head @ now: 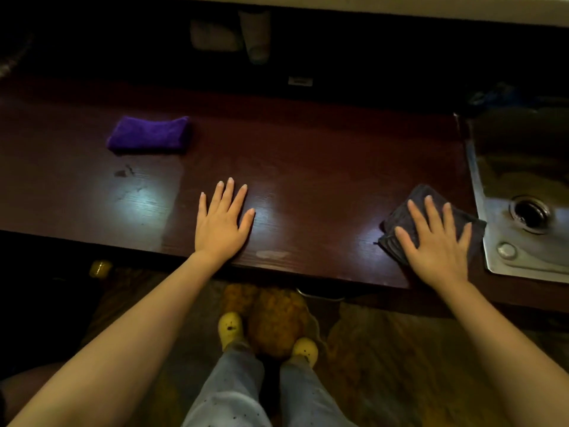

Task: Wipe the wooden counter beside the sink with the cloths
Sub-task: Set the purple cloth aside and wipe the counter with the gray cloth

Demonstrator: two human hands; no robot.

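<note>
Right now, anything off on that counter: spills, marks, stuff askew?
Small dark smudges on the wooden counter, front-left of the folded purple cloth, and a pale smear by the front edge. The grey cloth lies skewed under the right hand.

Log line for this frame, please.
right hand flat on grey cloth by sink | left hand flat on bare counter | purple cloth folded, untouched
</note>
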